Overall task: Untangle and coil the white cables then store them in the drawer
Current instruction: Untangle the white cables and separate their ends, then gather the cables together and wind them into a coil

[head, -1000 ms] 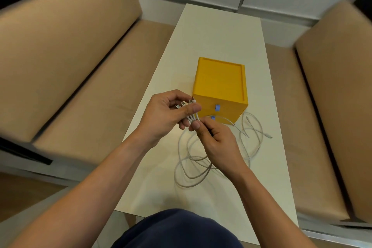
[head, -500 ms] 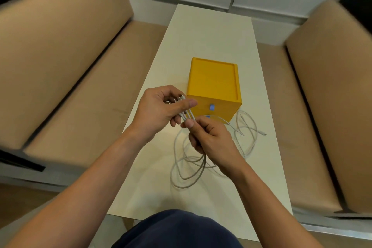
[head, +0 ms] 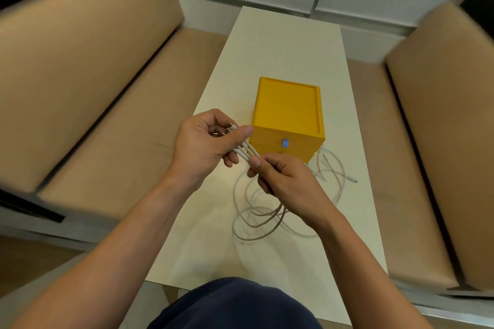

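Observation:
Several white cables [head: 256, 218] lie in loose overlapping loops on the cream table [head: 283, 43], in front of a yellow drawer box [head: 287, 109] with a small blue knob [head: 285, 142]. My left hand [head: 205, 147] pinches a bunch of cable ends between thumb and fingers, the plugs sticking out toward the upper left. My right hand [head: 283, 180] grips the same strands just below, with the cables running down under the palm to the loops. Loose cable ends [head: 351, 180] trail off to the right of the box. The drawer is closed.
Tan cushioned benches [head: 80, 83] flank the table on the left and on the right [head: 441, 125]. A white wall panel stands beyond the table's far end. The table's near edge is close to my body.
Both hands have shifted slightly left and away from the box, and my right hand has slid a little down the strands. The loops on the table lie much as before.

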Available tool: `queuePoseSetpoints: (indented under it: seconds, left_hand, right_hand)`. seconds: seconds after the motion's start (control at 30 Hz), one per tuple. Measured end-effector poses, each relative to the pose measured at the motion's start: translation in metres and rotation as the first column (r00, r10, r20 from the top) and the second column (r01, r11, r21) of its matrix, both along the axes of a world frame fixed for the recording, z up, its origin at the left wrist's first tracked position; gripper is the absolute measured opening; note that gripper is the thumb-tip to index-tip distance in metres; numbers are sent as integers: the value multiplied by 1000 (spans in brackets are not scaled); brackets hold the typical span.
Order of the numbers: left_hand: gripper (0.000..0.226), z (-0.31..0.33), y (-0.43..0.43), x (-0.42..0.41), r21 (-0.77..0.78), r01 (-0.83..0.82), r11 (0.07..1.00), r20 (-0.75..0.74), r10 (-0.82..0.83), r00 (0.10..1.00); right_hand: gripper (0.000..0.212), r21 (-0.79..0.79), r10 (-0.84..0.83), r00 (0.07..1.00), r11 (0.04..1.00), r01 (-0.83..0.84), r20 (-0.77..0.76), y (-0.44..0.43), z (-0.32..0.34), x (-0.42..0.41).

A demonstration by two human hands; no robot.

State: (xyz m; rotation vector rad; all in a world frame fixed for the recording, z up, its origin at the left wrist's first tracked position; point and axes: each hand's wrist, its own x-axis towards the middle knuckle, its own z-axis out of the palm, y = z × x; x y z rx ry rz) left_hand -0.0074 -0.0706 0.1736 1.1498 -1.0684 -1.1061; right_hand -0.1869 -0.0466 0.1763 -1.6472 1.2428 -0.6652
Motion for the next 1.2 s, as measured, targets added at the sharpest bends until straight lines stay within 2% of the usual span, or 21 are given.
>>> queuePoseSetpoints:
  seconds: [0.07,0.13,0.23,0.33,0.4,0.43,0.5,0.57,0.67,0.73,0.8,0.87,0.97,1.03,1.07,1.13,1.2]
  left_hand:
    - [22,2,0,1,15,18,1000,-8,-18,1000]
    - [21,3,0,7,83,114,990,-12,-113,993]
    - [11,5,1,21,200,313,929,130,-341,931]
    - [20,9,0,27,284,380,880,395,-469,790]
    - [28,14,-3,28,284,418,863,603,-500,621]
    - [28,17,-4,28,292,478,828,654,-538,532]
    - [25,24,-4,26,368,583,725,635,-654,412]
    - [29,27,-5,24,429,602,674,596,-712,372]
    - [34,23,-6,25,514,638,574,448,-813,371]
    - [35,19,-5,25,587,668,458,292,-889,353]
    - [33,15,-4,26,628,662,409,211,-908,361]
    - [32,14,-2,24,650,633,421,201,-898,391]
    - [41,12,4,20,658,595,462,249,-879,407]
    - [47,15,7,18,587,626,513,308,-857,413]
    - [48,19,9,19,528,662,532,295,-846,444]
    - [46,31,14,25,390,700,598,158,-793,589]
    - [43,48,20,40,232,670,706,-44,-680,732]
  right_hand:
    - [35,-96,-28,998,995,23,-54,1,-1,-1]
    - [34,-156,-22,997,988,11,-71,1,-1,-3]
    - [34,-144,56,989,987,-76,-134,-2,-1,-10]
    - [34,-121,139,960,978,-172,-243,-6,0,-17]
    - [34,-121,182,939,967,-224,-291,-7,1,-19]
    - [34,-125,189,935,964,-235,-299,-8,1,-19]
    - [35,-126,184,940,966,-228,-287,-9,2,-18]
    - [33,-133,188,944,964,-230,-273,-9,2,-19]
    - [15,-90,213,953,967,-237,-214,-7,1,-20]
    - [31,-25,254,954,965,-261,-158,-7,2,-21]
    - [45,10,299,945,954,-300,-133,-7,3,-23]
    - [50,-10,323,928,944,-330,-187,-7,2,-25]
    - [40,-138,275,875,925,-354,-398,-10,-6,-21]
    - [34,-223,197,829,907,-356,-523,-17,-15,-17]
    - [31,-258,151,835,909,-328,-528,-20,-23,-16]
    - [20,-277,81,920,940,-198,-384,-26,-42,-22]
    - [14,-131,88,987,986,-105,-132,-25,-62,-30]
